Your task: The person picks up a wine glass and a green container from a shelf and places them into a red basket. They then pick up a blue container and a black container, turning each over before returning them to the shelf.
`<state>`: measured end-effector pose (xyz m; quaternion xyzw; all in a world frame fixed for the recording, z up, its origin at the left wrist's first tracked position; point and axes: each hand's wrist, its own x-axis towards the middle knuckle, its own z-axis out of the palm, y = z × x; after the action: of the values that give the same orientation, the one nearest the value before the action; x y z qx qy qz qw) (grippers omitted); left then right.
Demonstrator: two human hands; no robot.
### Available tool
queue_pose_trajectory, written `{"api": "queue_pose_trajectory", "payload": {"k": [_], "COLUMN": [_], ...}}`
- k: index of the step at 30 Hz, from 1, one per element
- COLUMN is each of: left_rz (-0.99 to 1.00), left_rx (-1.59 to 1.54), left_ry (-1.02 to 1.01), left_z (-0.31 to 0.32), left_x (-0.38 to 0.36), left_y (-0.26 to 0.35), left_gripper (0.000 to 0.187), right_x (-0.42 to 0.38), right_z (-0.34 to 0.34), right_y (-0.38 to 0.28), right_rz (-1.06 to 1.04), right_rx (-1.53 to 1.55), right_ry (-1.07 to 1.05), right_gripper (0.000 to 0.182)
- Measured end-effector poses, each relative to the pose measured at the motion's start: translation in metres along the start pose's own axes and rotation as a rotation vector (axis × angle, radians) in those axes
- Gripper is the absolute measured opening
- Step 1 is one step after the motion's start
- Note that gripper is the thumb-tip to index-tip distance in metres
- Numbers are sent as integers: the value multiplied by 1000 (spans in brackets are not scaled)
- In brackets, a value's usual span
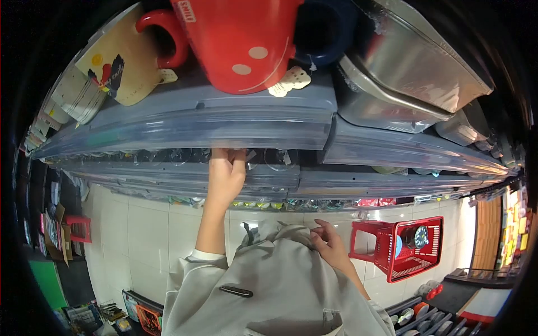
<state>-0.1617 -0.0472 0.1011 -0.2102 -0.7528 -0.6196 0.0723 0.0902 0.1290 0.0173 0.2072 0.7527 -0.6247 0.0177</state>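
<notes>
Head view: left hand (226,176) beside glassware (280,159), can't tell grip; right hand (330,246) loosely open near jacket (280,280).

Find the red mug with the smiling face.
In the head view, the red mug stands at top centre on the grey shelf, just right of the cream mug with the red handle.

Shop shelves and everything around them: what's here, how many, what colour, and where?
Smiley ceramic mug: one, red, upper shelf
Bird-printed mug: one, cream with red handle, left of it
Metal containers: several, silver, upper right
Clear round glassware: several, colourless, lower shelf
Plastic basket: one, red, right
Plastic stools: two, red, far left and by basket
Floor tiles: many, pale, below
Smaller goods: uncountable, mixed, edges
Jacket: one, grey, worn
Left hand: one, bare, at lower shelf
Right hand: one, bare, beside jacket
</notes>
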Motion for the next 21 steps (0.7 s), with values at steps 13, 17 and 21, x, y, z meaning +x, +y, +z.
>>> {"api": "queue_pose_trajectory", "payload": {"k": [13, 17, 21], "left_rz": [92, 148, 164], "left_rx": [402, 430, 425], "left_ry": [105, 107, 48], "left_z": [0, 0, -5], "left_x": [-4, -5, -4], "left_y": [3, 1, 3], "left_gripper": [14, 13, 14], "right_x": [-37, -46, -51], "right_z": [13, 22, 24], "right_y": [-9, -2, -2], "right_rz": [5, 9, 19], "right_rx": [-157, -135, -135], "right_ry": [-47, -71, -103], "right_gripper": [41, 42, 43]}}
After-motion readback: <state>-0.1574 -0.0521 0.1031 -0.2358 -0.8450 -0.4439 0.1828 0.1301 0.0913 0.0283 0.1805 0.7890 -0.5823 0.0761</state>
